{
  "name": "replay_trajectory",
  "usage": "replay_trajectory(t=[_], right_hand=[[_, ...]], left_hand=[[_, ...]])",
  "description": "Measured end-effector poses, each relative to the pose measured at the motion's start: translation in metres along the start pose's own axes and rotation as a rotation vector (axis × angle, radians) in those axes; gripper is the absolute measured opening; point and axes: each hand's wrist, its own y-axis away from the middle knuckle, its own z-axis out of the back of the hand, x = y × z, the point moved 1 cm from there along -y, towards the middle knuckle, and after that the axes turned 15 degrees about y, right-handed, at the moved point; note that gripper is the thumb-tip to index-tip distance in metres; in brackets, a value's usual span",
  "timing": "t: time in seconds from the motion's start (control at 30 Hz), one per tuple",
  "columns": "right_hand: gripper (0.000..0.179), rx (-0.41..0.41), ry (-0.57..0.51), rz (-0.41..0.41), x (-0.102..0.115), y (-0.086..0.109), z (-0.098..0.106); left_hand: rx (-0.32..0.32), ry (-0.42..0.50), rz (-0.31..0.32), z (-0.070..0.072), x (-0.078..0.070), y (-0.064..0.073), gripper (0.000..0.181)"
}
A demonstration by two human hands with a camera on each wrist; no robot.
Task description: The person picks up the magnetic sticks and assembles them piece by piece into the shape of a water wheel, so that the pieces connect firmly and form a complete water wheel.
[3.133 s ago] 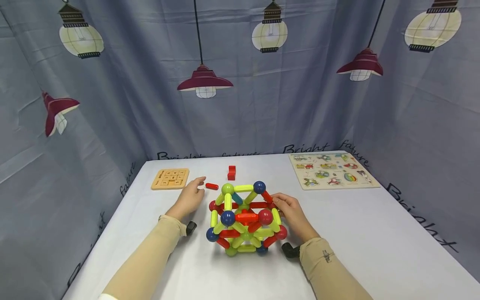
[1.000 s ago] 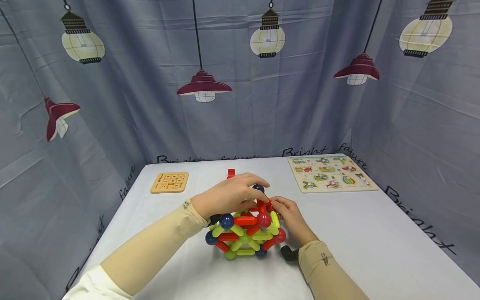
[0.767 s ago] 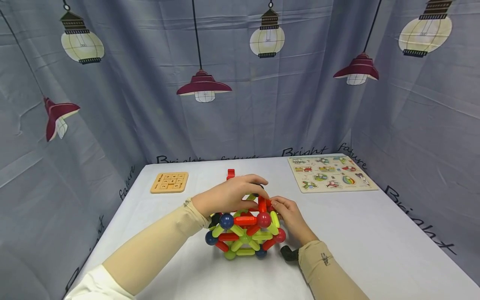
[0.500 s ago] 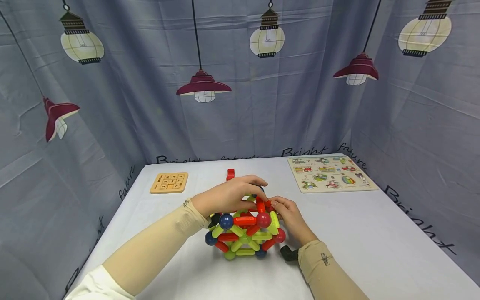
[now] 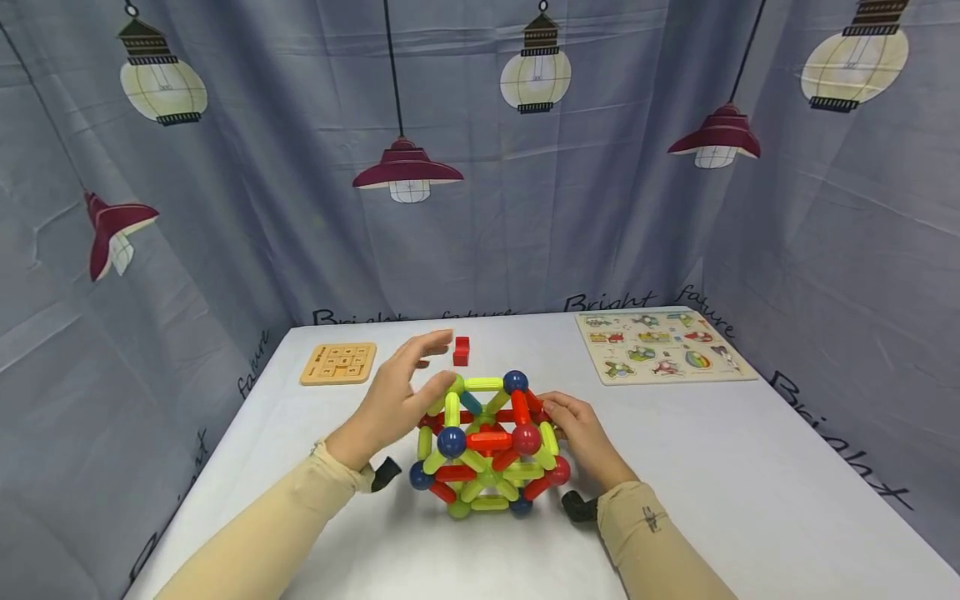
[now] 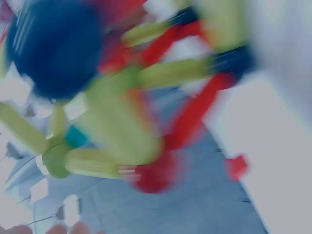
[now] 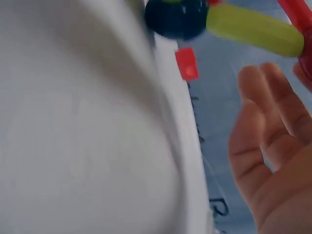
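A ball-and-stick model (image 5: 489,471) of coloured rods and balls stands on the white table. A red rod (image 5: 521,408) joins the blue ball (image 5: 515,382) on top to the red ball (image 5: 527,439) at the front. My left hand (image 5: 390,408) is raised at the model's upper left with fingers spread and thumb apart, holding nothing. In the left wrist view the model is blurred, with fingertips (image 6: 56,229) at the bottom edge. My right hand (image 5: 588,433) pinches the model's right side at a red ball (image 7: 306,53); its thumb is outside the right wrist view.
A red block (image 5: 461,352) stands behind the model. At the back left lies a wooden number puzzle (image 5: 339,364), and at the back right a picture puzzle board (image 5: 667,348). A grey curtain (image 5: 480,250) hangs behind the table.
The red rod that lay alone on the table is no longer there; a red rod now spans the model's upper right front. My left hand has released it and drawn back left. My right hand stayed.
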Motion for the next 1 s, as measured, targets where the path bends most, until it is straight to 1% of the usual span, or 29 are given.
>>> replay_trajectory(t=[0.03,0.07,0.1,0.13,0.17,0.2,0.27,0.3,0.33,0.37,0.4,0.47,0.5,0.53,0.57,0.6,0.7,0.8,0.9,1.0], right_hand=[[0.042,0.012,0.027,0.009,0.000,0.002,0.001],[0.045,0.031,0.058,0.018,0.001,0.005,0.003],[0.050,0.060,0.079,0.031,0.001,0.009,0.005],[0.057,0.098,0.103,0.036,0.000,0.013,0.008],[0.066,0.137,0.121,0.046,0.000,0.017,0.012],[0.080,0.183,0.144,0.050,-0.002,0.022,0.017],[0.108,0.295,0.205,0.042,-0.005,0.033,0.030],[0.119,0.351,0.238,0.019,-0.006,0.038,0.036],[0.125,0.400,0.298,-0.005,-0.007,0.042,0.041],[0.129,0.442,0.373,-0.012,-0.008,0.046,0.043],[0.133,0.473,0.459,-0.034,-0.008,0.050,0.044],[0.130,0.502,0.601,-0.059,-0.007,0.054,0.038],[0.127,0.493,0.659,-0.082,-0.005,0.056,0.032],[0.125,0.480,0.704,-0.087,-0.005,0.057,0.026],[0.122,0.462,0.727,-0.089,-0.004,0.058,0.020],[0.118,0.443,0.725,-0.090,-0.001,0.059,0.015],[0.105,0.418,0.704,-0.065,0.006,0.059,0.003],[0.096,0.421,0.719,-0.021,0.011,0.055,-0.001],[0.098,0.415,0.747,-0.024,0.008,0.043,0.000],[0.097,0.407,0.772,-0.036,0.001,0.027,0.001]], left_hand=[[-0.033,0.010,0.020,0.000,0.004,0.016,0.074],[-0.044,0.013,0.048,-0.001,0.009,0.033,0.087],[-0.040,-0.002,0.088,-0.003,0.012,0.048,0.102],[-0.021,-0.019,0.151,-0.006,0.014,0.062,0.116],[0.015,-0.045,0.226,-0.009,0.015,0.073,0.128],[0.068,-0.084,0.312,-0.013,0.016,0.082,0.138],[0.185,-0.170,0.476,-0.021,0.018,0.095,0.148],[0.245,-0.212,0.544,-0.026,0.019,0.099,0.148],[0.301,-0.244,0.594,-0.031,0.021,0.101,0.146],[0.350,-0.273,0.617,-0.035,0.023,0.102,0.143],[0.387,-0.295,0.622,-0.040,0.025,0.102,0.133],[0.429,-0.311,0.609,-0.049,0.028,0.100,0.118],[0.437,-0.307,0.594,-0.053,0.029,0.099,0.111],[0.441,-0.302,0.574,-0.056,0.030,0.097,0.103],[0.445,-0.296,0.556,-0.059,0.031,0.096,0.097],[0.449,-0.289,0.546,-0.062,0.032,0.096,0.091],[0.443,-0.279,0.531,-0.068,0.034,0.093,0.092],[0.433,-0.281,0.534,-0.070,0.037,0.089,0.090],[0.420,-0.289,0.541,-0.069,0.044,0.081,0.088],[0.408,-0.295,0.561,-0.068,0.056,0.071,0.085]])
